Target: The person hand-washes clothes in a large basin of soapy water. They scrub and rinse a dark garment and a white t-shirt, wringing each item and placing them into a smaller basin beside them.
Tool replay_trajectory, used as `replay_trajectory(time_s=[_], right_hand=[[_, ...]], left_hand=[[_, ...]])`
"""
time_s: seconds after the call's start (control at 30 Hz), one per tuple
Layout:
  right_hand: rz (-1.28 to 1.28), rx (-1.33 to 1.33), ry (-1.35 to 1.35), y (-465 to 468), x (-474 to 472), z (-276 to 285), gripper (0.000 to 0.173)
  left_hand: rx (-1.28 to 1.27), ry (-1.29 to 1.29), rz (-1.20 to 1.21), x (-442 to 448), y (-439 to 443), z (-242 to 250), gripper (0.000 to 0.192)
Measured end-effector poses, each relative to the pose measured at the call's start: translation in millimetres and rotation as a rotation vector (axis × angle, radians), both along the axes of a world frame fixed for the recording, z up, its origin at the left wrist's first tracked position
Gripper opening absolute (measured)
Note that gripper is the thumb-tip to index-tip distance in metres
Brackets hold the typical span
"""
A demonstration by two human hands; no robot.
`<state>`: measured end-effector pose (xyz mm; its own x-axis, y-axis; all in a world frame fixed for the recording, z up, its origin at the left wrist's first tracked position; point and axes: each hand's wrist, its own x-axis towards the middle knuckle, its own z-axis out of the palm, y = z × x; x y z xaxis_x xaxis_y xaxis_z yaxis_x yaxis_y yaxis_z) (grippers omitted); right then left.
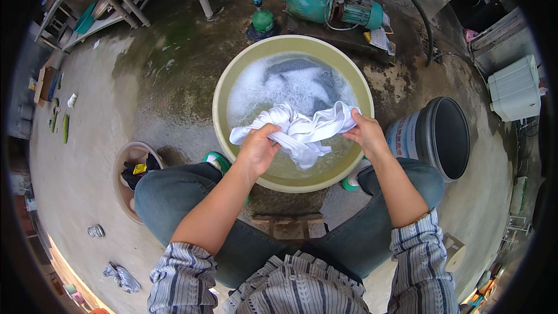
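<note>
A bunched white cloth garment [301, 128] is stretched between my two hands, over the near half of a round yellow-green plastic basin [220, 109]. My left hand [260, 148] grips its left part between thumb and fingers. The right end of the garment is pinched in my right hand [366, 133], close to the basin's right rim. Lower folds hang down to the water [314, 172]. Beyond the garment, white suds cover a soaked grey cloth [301, 67] lying in the basin. How far the white garment dips under the surface cannot be told.
A black-mouthed bucket [449, 139] lies tipped at the right. At the left stands a pinkish tub [120, 179] with dark cloth inside. A green water pump [327, 6] sits behind the basin. Shoes [124, 279] lie on the concrete floor. A small wooden stool [287, 226] shows between my legs.
</note>
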<state>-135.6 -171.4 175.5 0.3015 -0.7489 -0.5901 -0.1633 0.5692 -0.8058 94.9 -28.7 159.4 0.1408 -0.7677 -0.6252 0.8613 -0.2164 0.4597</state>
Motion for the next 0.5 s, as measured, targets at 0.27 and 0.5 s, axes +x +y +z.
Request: replay_trajectory(time_s=[0.27, 0.5], right_hand=[[-0.166, -0.139, -0.389, -8.1, 7.1, 49.5, 0.037], [-0.035, -0.369, -0.221, -9.8, 13.2, 42.1, 0.04]], left_hand=[[0.15, -0.502, -0.109, -2.8, 3.6, 3.1, 0.032], [0.323, -0.597, -0.243, -6.9, 10.2, -20.9, 0.04]])
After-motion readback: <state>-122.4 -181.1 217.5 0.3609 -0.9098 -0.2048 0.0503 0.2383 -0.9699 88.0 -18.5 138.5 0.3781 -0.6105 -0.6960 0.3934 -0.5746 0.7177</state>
